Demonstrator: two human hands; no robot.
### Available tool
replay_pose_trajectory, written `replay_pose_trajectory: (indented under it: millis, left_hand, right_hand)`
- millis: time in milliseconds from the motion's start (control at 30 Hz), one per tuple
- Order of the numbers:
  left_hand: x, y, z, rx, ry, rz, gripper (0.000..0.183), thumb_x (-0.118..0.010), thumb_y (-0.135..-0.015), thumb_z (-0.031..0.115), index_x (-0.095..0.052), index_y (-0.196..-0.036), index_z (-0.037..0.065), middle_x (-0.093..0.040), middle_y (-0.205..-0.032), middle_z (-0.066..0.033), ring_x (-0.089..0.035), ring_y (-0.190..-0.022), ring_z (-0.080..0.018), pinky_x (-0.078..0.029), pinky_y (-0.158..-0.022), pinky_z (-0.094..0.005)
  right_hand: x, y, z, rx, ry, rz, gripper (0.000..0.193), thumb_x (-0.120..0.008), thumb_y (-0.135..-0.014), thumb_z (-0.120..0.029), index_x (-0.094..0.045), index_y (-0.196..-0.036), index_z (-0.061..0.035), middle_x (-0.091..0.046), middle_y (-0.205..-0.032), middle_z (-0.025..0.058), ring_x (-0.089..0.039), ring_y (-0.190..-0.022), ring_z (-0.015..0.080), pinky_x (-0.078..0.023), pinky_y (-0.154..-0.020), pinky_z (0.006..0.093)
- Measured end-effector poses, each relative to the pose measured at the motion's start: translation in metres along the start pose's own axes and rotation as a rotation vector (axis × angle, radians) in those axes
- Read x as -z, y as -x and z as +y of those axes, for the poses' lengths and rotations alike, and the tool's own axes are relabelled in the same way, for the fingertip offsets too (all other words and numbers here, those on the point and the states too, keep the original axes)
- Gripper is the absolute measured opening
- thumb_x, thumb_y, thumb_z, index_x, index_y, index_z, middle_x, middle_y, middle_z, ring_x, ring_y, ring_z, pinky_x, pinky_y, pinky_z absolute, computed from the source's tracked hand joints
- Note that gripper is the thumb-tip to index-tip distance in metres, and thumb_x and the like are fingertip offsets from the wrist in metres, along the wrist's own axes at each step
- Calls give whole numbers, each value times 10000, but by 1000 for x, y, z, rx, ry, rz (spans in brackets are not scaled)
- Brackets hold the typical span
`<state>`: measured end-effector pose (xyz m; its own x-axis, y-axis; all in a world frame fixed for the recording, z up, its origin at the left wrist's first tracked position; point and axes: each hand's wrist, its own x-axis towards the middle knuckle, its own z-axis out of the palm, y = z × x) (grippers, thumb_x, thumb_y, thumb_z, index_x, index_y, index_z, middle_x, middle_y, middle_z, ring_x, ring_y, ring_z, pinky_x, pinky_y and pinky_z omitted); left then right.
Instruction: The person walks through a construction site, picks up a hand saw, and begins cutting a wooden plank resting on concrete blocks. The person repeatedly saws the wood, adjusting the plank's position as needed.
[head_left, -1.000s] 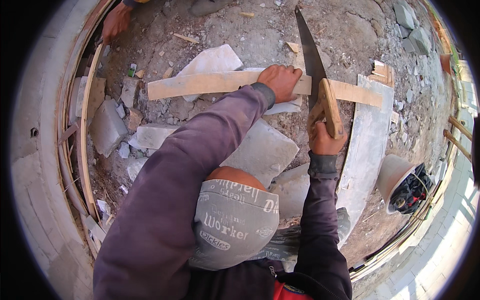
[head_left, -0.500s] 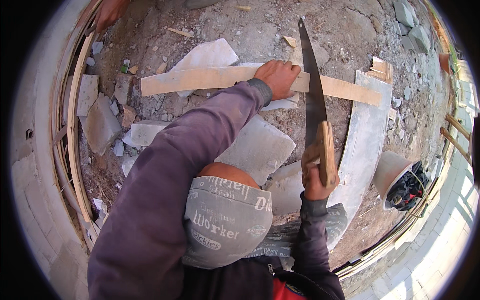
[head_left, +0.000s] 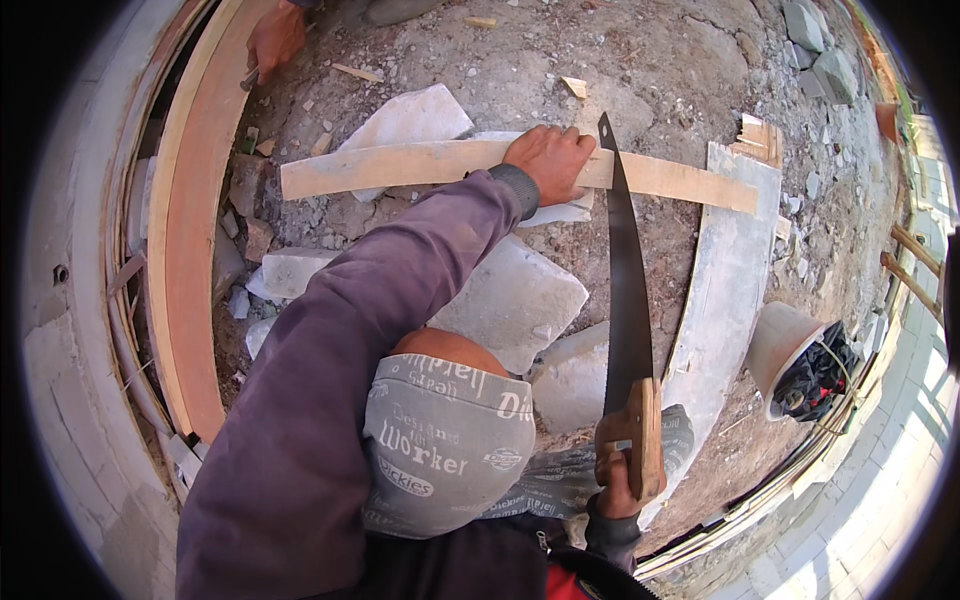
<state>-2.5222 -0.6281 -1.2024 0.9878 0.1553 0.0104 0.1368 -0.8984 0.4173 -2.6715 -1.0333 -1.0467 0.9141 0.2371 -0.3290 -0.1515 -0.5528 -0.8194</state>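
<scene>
My right hand (head_left: 622, 484) is wrapped round the wooden handle of a handsaw (head_left: 627, 290), close to my body. The dark blade points away from me, and its far end crosses a narrow wooden strip (head_left: 410, 164). Fingers closed over the strip's far edge, my left hand (head_left: 550, 164) grips it just left of the blade. Under the strip's middle lie pale stone slabs (head_left: 412, 118). Its right end rests on a long grey board (head_left: 728, 240).
At the far left, another person's hand (head_left: 277, 42) is at a wide reddish plank (head_left: 195, 220). Broken stone blocks (head_left: 515, 300) lie before my knee (head_left: 445, 440). A white bucket (head_left: 785, 345) holding a black bag lies tipped at right. Grey rocks (head_left: 835, 75) sit at the far right.
My right hand has drawn the saw back toward me, along the strip. My left hand stays on the strip. The reddish plank has turned its broad face up, and the other person's hand has moved right.
</scene>
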Motion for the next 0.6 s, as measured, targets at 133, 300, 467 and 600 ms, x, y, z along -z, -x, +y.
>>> replay_pose_trajectory:
  millis: [133,300,467,600]
  left_hand:
    - [5,1,3,20,-19,-9,494,-807,-807,374,-589,-1111,52,-665,-1105,-164,-671,-1090,-350,-542,-941,-466]
    - [11,2,5,-6,-23,-29,530,-802,-816,396,-597,-1155,45,-680,-1137,-177,-692,-1064,-347,-544,-929,-463]
    - [5,0,2,9,-13,-6,503,-809,-805,405,-593,-1092,52,-665,-1080,-160,-675,-1068,-347,-541,-933,-472]
    - [3,1,0,2,0,19,496,-807,-800,396,-593,-1085,51,-663,-1065,-157,-679,-1043,-356,-543,-922,-475]
  right_hand:
    - [-100,-179,-20,297,22,13,297,-648,-839,-76,-684,-1104,53,-687,-868,115,-638,-735,176,-516,-665,347]
    - [-124,-202,-21,466,70,106,421,-643,-838,-54,-666,-1244,54,-728,-991,149,-706,-879,232,-555,-800,359]
    - [-7,-20,12,126,-10,-39,490,-634,-859,-102,-629,-1319,67,-723,-1052,145,-682,-836,194,-550,-745,333]
    - [-11,-27,7,11,7,-34,436,-630,-868,-105,-649,-1271,61,-711,-1005,125,-671,-805,179,-539,-712,323]
